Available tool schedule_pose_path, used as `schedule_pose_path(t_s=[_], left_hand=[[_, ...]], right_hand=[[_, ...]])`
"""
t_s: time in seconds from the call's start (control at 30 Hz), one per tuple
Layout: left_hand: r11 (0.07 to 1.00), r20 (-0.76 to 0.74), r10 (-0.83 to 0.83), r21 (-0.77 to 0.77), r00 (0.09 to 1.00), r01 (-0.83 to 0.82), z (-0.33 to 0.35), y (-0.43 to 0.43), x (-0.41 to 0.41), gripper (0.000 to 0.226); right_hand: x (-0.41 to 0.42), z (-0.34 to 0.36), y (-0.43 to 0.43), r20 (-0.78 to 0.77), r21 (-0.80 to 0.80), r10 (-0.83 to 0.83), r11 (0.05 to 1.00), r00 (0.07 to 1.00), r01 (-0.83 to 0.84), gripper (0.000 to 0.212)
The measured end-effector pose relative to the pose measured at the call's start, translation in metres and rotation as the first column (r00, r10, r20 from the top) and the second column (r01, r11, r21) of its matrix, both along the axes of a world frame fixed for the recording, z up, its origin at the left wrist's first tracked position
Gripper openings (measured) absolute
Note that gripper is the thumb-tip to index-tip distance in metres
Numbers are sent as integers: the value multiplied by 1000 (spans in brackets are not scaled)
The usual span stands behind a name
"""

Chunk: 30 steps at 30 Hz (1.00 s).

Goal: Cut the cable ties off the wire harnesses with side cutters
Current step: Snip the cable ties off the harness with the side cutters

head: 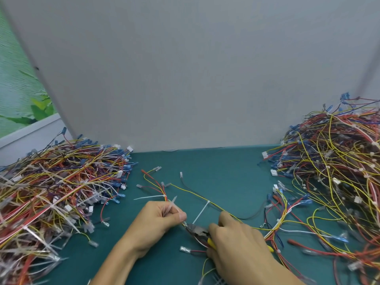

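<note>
Pinching the wire harness (164, 194) beside a cable tie (171, 203) with your left hand (158, 219), you grip the side cutters (197, 231) in your right hand (236, 239). The harness lies mid-worktop (226, 167); it looks light and floppy, so hold close to the tie.

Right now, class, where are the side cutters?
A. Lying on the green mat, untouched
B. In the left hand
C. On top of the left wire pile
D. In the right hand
D: the right hand grips the yellow handles of the side cutters, whose head points at the left hand, whose fingers pinch the wire harness.
</note>
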<state>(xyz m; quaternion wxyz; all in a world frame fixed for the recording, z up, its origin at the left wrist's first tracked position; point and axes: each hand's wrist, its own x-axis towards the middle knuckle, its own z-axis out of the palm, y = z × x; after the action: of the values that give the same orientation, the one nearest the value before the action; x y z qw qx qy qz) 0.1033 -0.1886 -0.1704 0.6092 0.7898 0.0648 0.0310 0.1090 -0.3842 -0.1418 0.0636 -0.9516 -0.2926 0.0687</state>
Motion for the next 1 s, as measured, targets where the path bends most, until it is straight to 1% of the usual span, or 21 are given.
schedule_pose_path(t_s=[0.1, 0.2, 0.33, 0.4, 0.47, 0.57, 0.7, 0.8, 0.83, 0.87, 0.9, 0.93, 0.97, 1.0], left_hand=[[1000, -2, -18, 18, 1000, 18, -1, 2, 1, 31], [998, -2, -47, 31, 999, 47, -2, 3, 1, 29], [999, 7, -27, 23, 1000, 27, 0, 2, 1, 38], [999, 4, -43, 29, 999, 43, 1, 1, 1, 35], [997, -1, -61, 37, 998, 61, -1, 1, 1, 27], [997, -6, -59, 55, 998, 60, -3, 3, 2, 18], [997, -12, -47, 65, 999, 47, -3, 2, 2, 18], [999, -12, -22, 24, 1000, 23, 0, 2, 1, 22], [1000, -18, 7, -28, 1000, -7, 0, 2, 2, 21], [992, -31, 59, -113, 998, -63, 0, 2, 4, 19], [967, -54, 140, -205, 989, -148, 0, 4, 6, 22], [926, -85, 244, -276, 966, -258, -1, 7, 9, 25], [876, -108, 352, -313, 930, -368, 0, 11, 10, 25], [830, -118, 449, -314, 886, -462, 1, 18, 11, 23]], right_hand=[[0, -1, 1, 17, -5, 2, 1000, 1000, -2, 23], [-1, -1, 2, 18, -7, 1, 1000, 1000, -1, 26], [-1, 1, 2, 4, -27, -3, 1000, 1000, 4, 29], [0, 2, 2, -4, -36, -3, 999, 1000, 2, 30], [0, 2, 3, -10, -35, -2, 999, 1000, 2, 30], [2, 2, 6, 0, -36, -2, 999, 1000, 2, 25], [3, 0, 6, 27, -61, 0, 998, 1000, 1, 21], [4, -2, 5, 9, -68, 20, 997, 1000, -19, 21], [4, -3, 5, -2, -57, 24, 998, 1000, -25, 22], [4, -3, 5, -18, -35, 27, 999, 999, -28, 24], [5, -3, 4, -42, -6, 25, 1000, 999, -26, 28], [5, -2, 4, -69, 26, 20, 1000, 997, -18, 32], [5, 0, 3, -86, 57, 13, 998, 996, -8, 35], [6, 2, 2, -85, 83, 5, 997, 996, 2, 36]])
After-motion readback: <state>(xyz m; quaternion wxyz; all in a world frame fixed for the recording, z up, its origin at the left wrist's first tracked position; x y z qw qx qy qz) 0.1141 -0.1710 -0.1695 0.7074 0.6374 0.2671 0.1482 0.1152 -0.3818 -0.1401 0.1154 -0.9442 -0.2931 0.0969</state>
